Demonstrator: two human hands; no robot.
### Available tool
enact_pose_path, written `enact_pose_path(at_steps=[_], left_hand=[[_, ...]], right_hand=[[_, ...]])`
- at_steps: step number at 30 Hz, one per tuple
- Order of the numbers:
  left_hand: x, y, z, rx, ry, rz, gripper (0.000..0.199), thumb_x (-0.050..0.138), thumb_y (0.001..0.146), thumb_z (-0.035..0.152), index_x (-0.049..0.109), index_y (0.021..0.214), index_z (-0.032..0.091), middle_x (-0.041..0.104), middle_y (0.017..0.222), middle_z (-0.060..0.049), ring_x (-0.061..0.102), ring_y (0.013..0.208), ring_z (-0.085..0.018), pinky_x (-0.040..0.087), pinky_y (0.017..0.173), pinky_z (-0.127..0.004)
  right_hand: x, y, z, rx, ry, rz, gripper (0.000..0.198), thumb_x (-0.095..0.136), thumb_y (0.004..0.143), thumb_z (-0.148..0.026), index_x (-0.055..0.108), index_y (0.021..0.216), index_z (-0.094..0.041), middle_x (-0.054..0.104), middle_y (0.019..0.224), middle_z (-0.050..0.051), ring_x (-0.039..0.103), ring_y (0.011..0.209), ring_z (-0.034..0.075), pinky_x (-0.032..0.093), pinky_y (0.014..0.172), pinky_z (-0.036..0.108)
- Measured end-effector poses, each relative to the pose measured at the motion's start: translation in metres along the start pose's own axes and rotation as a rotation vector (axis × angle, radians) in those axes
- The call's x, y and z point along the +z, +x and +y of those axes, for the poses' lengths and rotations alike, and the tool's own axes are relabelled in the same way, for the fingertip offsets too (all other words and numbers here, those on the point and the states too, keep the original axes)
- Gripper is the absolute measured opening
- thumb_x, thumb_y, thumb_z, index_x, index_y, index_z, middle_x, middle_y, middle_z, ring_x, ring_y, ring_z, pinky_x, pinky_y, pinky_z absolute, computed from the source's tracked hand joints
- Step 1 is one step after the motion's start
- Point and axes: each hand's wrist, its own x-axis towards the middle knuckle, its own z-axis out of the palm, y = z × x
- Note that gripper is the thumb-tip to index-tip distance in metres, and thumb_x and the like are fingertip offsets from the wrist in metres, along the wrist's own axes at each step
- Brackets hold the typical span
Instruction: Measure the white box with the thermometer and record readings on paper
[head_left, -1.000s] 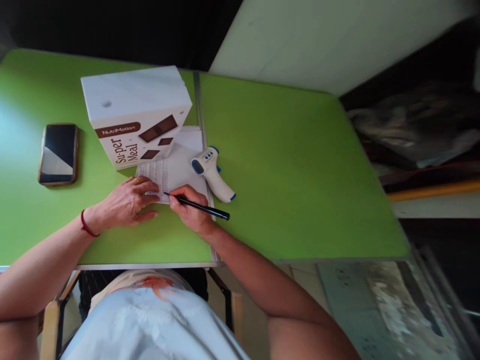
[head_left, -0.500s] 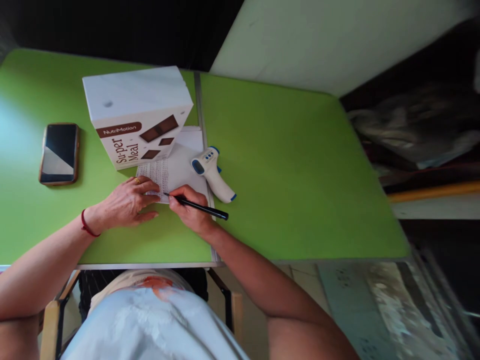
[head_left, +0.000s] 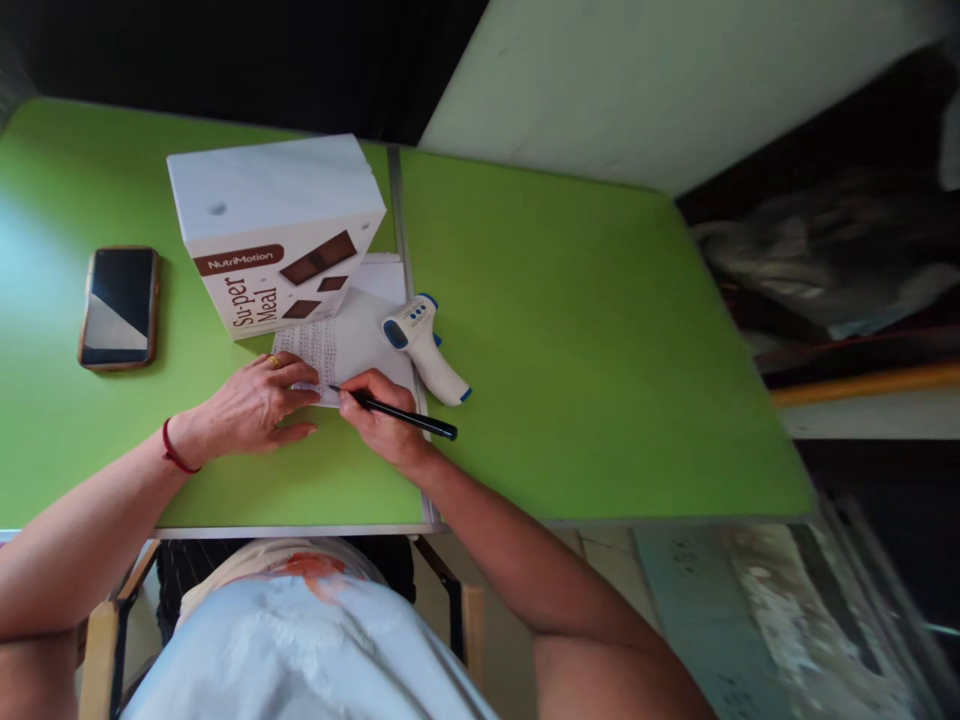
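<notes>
Between the fingers of my right hand [head_left: 384, 420] is a black pen [head_left: 405, 413], its tip on the lower part of a white sheet of paper [head_left: 367, 345]. Rows of small handwriting cover the paper's left side. My left hand [head_left: 259, 405] lies with fingers spread, fingertips on the paper's lower left edge. Behind the hands a white NutriMotion box [head_left: 277, 230] stands upright and hides part of the paper. A white and blue infrared thermometer [head_left: 427, 350] lies across the paper's right edge.
A phone [head_left: 118, 308] in a brown case lies on the left of the green table [head_left: 600, 350]. A metal seam [head_left: 399, 200] crosses the tabletop. Beyond the right edge is a shelf with a plastic bag [head_left: 832, 265]. Chair arms [head_left: 472, 630] flank my body.
Both hands and the pen stay almost in place; the pen tip has shifted very slightly to the right. Nothing else has moved on the table.
</notes>
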Motion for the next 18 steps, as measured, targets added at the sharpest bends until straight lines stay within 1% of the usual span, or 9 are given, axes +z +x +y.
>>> enact_pose_path(at_steps=[5,10,18], left_hand=[[0.0005,-0.0005,-0.0004,0.000,-0.005,0.002,0.030,0.070,0.108,0.040,0.081,0.121,0.015,0.079,0.126,-0.016,0.073,0.116,-0.031,0.059,0.100,-0.044],[0.0023,-0.0007,-0.0006,0.005,0.018,-0.008,0.034,0.069,0.108,0.042,0.080,0.124,0.014,0.078,0.127,-0.018,0.072,0.116,-0.032,0.058,0.098,-0.045],[0.0035,-0.0005,-0.0012,-0.005,0.025,-0.027,0.034,0.067,0.108,0.041,0.079,0.128,0.016,0.077,0.129,-0.017,0.071,0.116,-0.031,0.057,0.100,-0.045]], right_hand=[[-0.0005,0.0006,-0.0005,0.030,-0.030,-0.011,0.018,0.069,0.092,-0.043,0.066,0.083,-0.028,0.070,0.068,0.000,0.064,0.060,0.019,0.057,0.065,0.029],[-0.0002,0.0009,-0.0011,0.004,-0.002,0.006,0.018,0.067,0.094,-0.044,0.065,0.084,-0.028,0.070,0.068,0.000,0.064,0.058,0.019,0.056,0.063,0.029],[0.0012,0.0009,0.0003,0.030,-0.015,0.016,0.019,0.066,0.093,-0.046,0.064,0.084,-0.029,0.069,0.068,0.000,0.064,0.060,0.020,0.057,0.064,0.030]])
